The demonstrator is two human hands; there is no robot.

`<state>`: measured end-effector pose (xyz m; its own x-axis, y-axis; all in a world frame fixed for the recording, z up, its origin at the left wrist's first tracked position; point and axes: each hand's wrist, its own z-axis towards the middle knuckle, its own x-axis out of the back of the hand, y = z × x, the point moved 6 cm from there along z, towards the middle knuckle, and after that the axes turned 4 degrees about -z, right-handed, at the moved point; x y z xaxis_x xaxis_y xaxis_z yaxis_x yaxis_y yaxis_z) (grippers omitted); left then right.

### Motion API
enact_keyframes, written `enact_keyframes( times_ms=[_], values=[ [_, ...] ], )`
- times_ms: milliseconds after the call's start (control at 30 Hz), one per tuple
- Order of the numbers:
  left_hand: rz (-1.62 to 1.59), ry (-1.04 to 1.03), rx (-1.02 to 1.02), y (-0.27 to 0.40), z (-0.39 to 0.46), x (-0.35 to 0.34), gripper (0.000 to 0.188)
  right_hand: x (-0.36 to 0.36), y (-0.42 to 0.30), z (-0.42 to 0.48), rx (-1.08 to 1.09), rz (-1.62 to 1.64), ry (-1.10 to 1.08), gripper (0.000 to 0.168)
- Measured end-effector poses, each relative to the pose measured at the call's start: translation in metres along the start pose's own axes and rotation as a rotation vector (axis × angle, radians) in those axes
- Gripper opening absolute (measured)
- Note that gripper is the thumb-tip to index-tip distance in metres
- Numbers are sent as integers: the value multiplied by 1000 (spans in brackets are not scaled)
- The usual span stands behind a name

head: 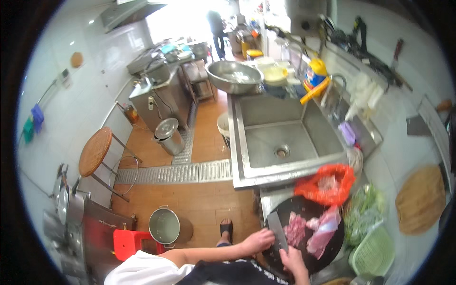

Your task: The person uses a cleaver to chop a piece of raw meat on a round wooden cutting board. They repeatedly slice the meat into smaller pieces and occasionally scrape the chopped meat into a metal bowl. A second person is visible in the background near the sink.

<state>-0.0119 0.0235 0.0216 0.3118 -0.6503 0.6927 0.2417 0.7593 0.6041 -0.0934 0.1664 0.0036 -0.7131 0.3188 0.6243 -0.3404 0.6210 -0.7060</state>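
On a round dark cutting board (302, 262) at the lower right lies a pile of cut raw meat (295, 229), with larger raw meat pieces (323, 233) to its right. My right hand (294, 263) grips the handle end of a cleaver (277, 229), whose broad metal blade lies left of the cut meat. Against the blade's left side is my left hand (262, 241), its fingers curled; whether anything is between them cannot be told. An open red plastic bag (326, 185) with pale contents rests at the board's far edge.
Beyond the board stands a steel sink (274, 139), with a large metal bowl (234, 76) at its far end. Leafy greens (365, 213) and a green plastic basket (373, 251) are to the right. A metal pot (165, 226) and a red stool (126, 244) stand left. A person (216, 34) is far off.
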Motion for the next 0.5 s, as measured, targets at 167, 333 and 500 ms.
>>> enact_keyframes(
  times_ms=[167,333,500],
  values=[
    [8,-58,-87,12,2,3,16,-8,-13,39,78,66,71,29],
    [-255,-69,248,-20,-20,-17,13,19,-18,14,-110,326,198,21],
    [-88,207,300,-6,5,20,11,47,-7,-24,-254,539,430,26]
  ],
)
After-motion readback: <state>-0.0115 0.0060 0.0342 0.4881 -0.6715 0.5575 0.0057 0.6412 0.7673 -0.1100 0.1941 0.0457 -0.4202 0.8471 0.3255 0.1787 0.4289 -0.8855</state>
